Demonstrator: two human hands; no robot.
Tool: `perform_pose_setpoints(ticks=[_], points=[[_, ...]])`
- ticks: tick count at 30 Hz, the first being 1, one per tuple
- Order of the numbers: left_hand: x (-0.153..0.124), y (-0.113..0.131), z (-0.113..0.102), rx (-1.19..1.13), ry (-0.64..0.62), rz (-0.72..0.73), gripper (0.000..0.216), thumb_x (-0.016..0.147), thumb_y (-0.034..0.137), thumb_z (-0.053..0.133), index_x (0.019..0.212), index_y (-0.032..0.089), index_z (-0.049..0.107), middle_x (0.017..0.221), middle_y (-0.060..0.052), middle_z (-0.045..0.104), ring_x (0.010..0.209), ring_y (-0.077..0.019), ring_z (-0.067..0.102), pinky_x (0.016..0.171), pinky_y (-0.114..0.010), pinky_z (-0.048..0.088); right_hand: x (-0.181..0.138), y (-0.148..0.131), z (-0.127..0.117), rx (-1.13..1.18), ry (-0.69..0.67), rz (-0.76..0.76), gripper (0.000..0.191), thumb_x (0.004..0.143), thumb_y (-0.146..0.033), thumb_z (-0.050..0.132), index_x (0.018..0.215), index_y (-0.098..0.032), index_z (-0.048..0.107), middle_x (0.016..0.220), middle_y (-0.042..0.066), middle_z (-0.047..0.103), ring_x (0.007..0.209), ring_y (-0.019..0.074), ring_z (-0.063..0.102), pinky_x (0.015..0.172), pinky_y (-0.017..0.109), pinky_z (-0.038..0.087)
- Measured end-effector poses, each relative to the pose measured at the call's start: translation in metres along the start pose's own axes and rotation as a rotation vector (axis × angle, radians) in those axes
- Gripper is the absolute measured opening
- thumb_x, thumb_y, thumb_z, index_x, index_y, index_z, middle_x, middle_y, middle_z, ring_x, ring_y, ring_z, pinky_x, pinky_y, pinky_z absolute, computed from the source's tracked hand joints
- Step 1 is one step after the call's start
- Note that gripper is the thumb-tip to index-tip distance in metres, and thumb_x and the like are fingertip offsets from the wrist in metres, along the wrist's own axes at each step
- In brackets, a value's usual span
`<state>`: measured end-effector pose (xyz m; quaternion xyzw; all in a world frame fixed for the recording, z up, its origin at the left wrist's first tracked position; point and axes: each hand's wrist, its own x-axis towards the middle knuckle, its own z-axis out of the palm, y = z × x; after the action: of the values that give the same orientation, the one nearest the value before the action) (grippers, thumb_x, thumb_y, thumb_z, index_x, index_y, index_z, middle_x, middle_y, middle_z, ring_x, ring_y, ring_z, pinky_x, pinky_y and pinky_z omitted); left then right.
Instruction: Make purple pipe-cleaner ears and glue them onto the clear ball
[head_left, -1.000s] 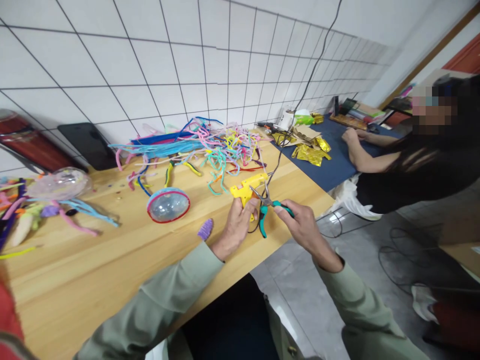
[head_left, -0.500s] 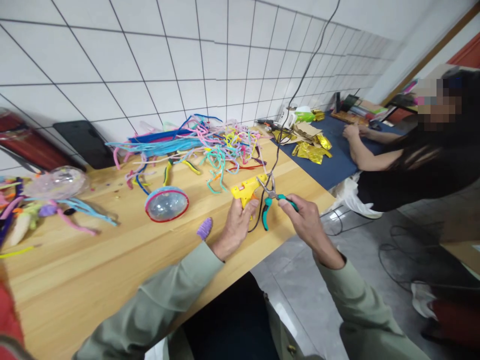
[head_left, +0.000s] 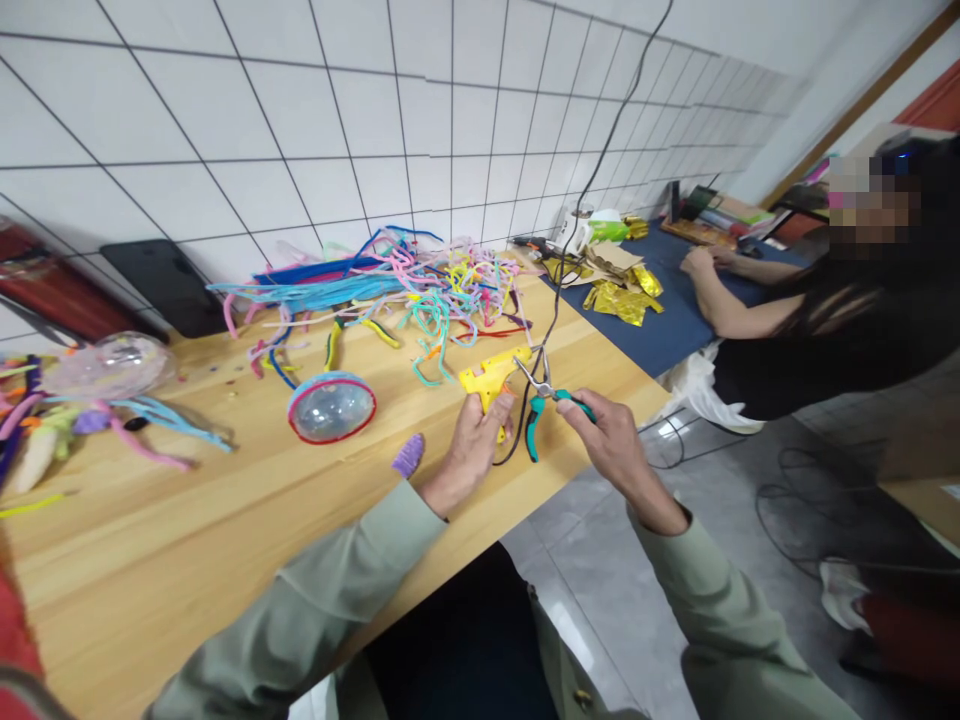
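My left hand is wrapped round the handle of a yellow glue gun, its nozzle pointing right. My right hand grips one handle of teal-handled pliers; the other handle hangs free and the jaws are spread near the front of the glue gun. Whether the jaws touch the gun I cannot tell. A dark cable runs down past the pliers. Left of my left hand lies a small purple fuzzy piece. Farther left, a clear plastic dome with a red rim rests on the table.
Behind lies a tangled heap of coloured pipe cleaners, with yellow-and-green handled pliers before it. A phone and a red flask stand by the wall. Gold foil lies at right, near a seated person.
Both hands hold almost the same pose. The whole view has shifted very slightly, and the co-worker's hand has moved a little.
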<state>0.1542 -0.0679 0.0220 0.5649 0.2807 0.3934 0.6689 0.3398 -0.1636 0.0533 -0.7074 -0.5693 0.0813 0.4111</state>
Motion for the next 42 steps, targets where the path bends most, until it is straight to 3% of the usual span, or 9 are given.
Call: perform_pose_setpoints(ticks=[7,13,18,22,29,42], points=[[-0.0022,0.0032,0.0019,0.019,0.055,0.011,0.059,0.094,0.081,0.065,0.087,0.025,0.049,0.074,0.003,0.057,0.065,-0.014,0.054,0.066,-0.031,0.049,-0.0043,-0.0042,0.0007,0.014,-0.065,-0.021,0.036,0.1,-0.049,0.06,0.076,-0.023,0.06,0.063,-0.004,0.05,0.058,0.0131,0.047,0.058,0.028,0.035],[-0.0017,0.0034,0.0004,0.042,0.014,0.018,0.057,0.096,0.081,0.061,0.091,0.025,0.05,0.074,0.003,0.056,0.065,-0.0143,0.052,0.066,-0.03,0.048,-0.0022,-0.0009,-0.002,-0.02,0.029,0.004,0.035,0.1,-0.049,0.06,0.076,-0.023,0.06,0.06,-0.005,0.045,0.056,0.013,0.044,0.056,0.029,0.032],[-0.0006,0.0032,-0.0008,0.072,0.048,0.048,0.056,0.096,0.08,0.062,0.092,0.025,0.051,0.079,0.002,0.056,0.069,-0.0147,0.053,0.067,-0.03,0.05,-0.0077,-0.0026,-0.0009,-0.002,-0.058,-0.02,0.036,0.101,-0.05,0.06,0.076,-0.023,0.061,0.061,-0.004,0.051,0.056,0.0131,0.046,0.056,0.028,0.035],[0.0005,0.0009,-0.0008,0.07,0.057,0.053,0.056,0.096,0.08,0.064,0.093,0.025,0.051,0.079,0.003,0.056,0.067,-0.014,0.053,0.065,-0.029,0.05,-0.0069,-0.0018,0.0002,-0.019,-0.01,0.006,0.035,0.1,-0.049,0.06,0.077,-0.023,0.062,0.062,-0.003,0.054,0.057,0.0135,0.048,0.057,0.028,0.035],[0.0008,-0.0012,-0.001,0.05,0.069,0.057,0.057,0.095,0.08,0.066,0.091,0.024,0.053,0.078,0.002,0.058,0.069,-0.0143,0.056,0.066,-0.029,0.051,-0.0074,-0.0026,0.0039,0.027,-0.088,0.003,0.039,0.101,-0.052,0.06,0.075,-0.024,0.059,0.062,-0.004,0.048,0.058,0.0139,0.045,0.057,0.028,0.036],[-0.0005,-0.001,-0.0014,0.069,0.067,0.035,0.059,0.096,0.083,0.06,0.095,0.025,0.052,0.077,0.003,0.057,0.069,-0.015,0.054,0.068,-0.03,0.049,-0.0061,0.0013,0.0042,0.004,-0.005,0.038,0.035,0.098,-0.05,0.061,0.075,-0.023,0.06,0.062,-0.003,0.051,0.058,0.014,0.047,0.057,0.029,0.034]])
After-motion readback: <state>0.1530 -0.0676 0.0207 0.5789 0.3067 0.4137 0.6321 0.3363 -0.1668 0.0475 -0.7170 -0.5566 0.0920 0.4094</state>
